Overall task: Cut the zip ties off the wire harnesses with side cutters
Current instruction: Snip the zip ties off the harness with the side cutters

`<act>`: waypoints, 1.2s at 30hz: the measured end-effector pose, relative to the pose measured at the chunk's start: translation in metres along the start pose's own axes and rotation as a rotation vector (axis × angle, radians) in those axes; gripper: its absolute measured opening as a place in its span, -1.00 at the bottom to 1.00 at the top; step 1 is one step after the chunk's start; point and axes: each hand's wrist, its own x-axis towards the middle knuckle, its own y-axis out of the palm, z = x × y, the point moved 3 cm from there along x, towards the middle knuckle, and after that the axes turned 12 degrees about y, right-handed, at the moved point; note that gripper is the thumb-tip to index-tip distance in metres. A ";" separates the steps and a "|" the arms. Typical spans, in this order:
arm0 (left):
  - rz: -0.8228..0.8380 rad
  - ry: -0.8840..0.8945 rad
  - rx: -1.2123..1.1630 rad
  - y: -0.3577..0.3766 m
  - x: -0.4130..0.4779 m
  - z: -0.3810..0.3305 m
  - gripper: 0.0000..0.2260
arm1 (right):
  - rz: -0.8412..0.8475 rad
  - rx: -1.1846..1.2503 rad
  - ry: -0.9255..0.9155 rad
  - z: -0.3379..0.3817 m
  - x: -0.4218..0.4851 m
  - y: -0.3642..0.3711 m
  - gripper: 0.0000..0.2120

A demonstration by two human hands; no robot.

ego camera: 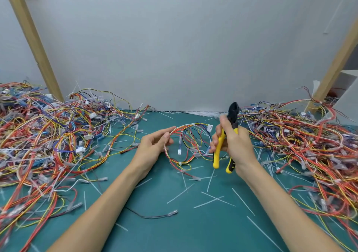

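Two bare forearms (110, 203) reach in from the near edge of the green mat (174, 234), one at each side. Between them, close to that edge, lies a loose black wire (151, 217) with a clear terminal. Pale cut zip-tie strips (210, 201) are scattered over the mat's middle and right.

Farther in, the left hand (153, 145) pinches a wire harness (197, 124) between thumb and curled fingertips at the left side of its loop. A thin white strand hangs down right at the pinch. The harness makes a round loop of red, yellow, blue and black wires between the two hands. It has a white connector (209, 128) at its upper right and a white zip tie (180, 163) on its lower bend. The loop's right side comes up against the fingers of the right hand (238, 145).

That hand is wrapped round the yellow handles of the side cutters (217, 153), which it holds upright. Their black head sits above and just right of the connector, apart from the harness. Whether the jaws are parted cannot be told.

A left heap (48, 135) and a right heap (300, 145) of tangled harnesses cover the mat's sides up to its far edge. Behind that edge stands a grey wall (184, 48), with slanted wooden posts (33, 38) at the far corners.
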 end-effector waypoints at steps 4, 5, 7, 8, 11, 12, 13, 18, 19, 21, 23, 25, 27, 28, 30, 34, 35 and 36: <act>-0.096 -0.004 -0.017 0.001 -0.001 0.000 -0.79 | 0.046 -0.173 -0.079 -0.003 -0.005 0.006 -0.63; -0.089 -0.021 -0.066 0.002 0.000 0.000 -0.78 | 0.054 -0.184 -0.093 -0.005 -0.007 0.009 -0.65; -0.062 -0.089 -0.234 0.001 0.003 -0.002 -0.75 | 0.066 -0.222 -0.124 -0.008 -0.008 0.014 -0.63; -0.041 -0.121 -0.320 -0.001 0.004 -0.003 -0.71 | 0.066 -0.273 -0.138 -0.009 -0.008 0.016 -0.59; 0.045 -0.147 -0.380 -0.003 0.003 -0.004 -0.52 | 0.079 -0.390 -0.116 -0.013 -0.007 0.015 -0.57; 0.062 -0.141 -0.357 -0.003 0.003 -0.003 -0.51 | 0.075 -0.403 -0.115 -0.014 -0.006 0.013 -0.62; 0.069 -0.134 -0.335 -0.002 0.002 -0.003 -0.51 | 0.052 -0.438 -0.139 -0.014 -0.005 0.011 -0.69; 0.091 -0.088 -0.264 -0.002 0.000 -0.001 -0.56 | -0.207 -0.766 -0.403 -0.031 -0.014 0.011 -0.70; 0.085 -0.086 -0.265 -0.002 0.000 0.000 -0.56 | -0.241 -0.786 -0.445 -0.034 -0.016 0.013 -0.68; 0.058 -0.093 -0.272 -0.001 0.000 0.000 -0.59 | -0.281 -0.798 -0.475 -0.038 -0.016 0.014 -0.67; 0.021 -0.103 -0.260 -0.001 0.000 0.002 -0.65 | -0.316 -0.780 -0.455 -0.039 -0.014 0.014 -0.66; -0.009 -0.110 -0.240 -0.002 -0.002 0.002 -0.72 | -0.342 -0.684 -0.398 -0.042 -0.013 0.012 -0.65; -0.012 -0.115 -0.220 -0.001 -0.003 0.001 -0.81 | -0.345 -0.593 -0.332 -0.045 -0.009 0.007 -0.65; -0.007 -0.120 -0.216 -0.001 -0.004 0.001 -0.83 | -0.337 -0.571 -0.302 -0.046 -0.007 0.004 -0.66; -0.006 -0.123 -0.227 0.000 -0.003 0.001 -0.84 | -0.256 -0.482 -0.226 -0.047 0.000 -0.004 -0.67; 0.005 -0.095 -0.275 0.001 -0.002 0.001 -0.86 | -0.082 -0.370 -0.136 -0.044 0.006 -0.013 -0.65; 0.007 -0.087 -0.308 0.002 -0.002 0.000 -0.87 | -0.057 -0.368 -0.129 -0.043 0.007 -0.013 -0.67; 0.005 -0.080 -0.337 0.002 -0.002 0.000 -0.87 | -0.032 -0.371 -0.122 -0.042 0.006 -0.013 -0.68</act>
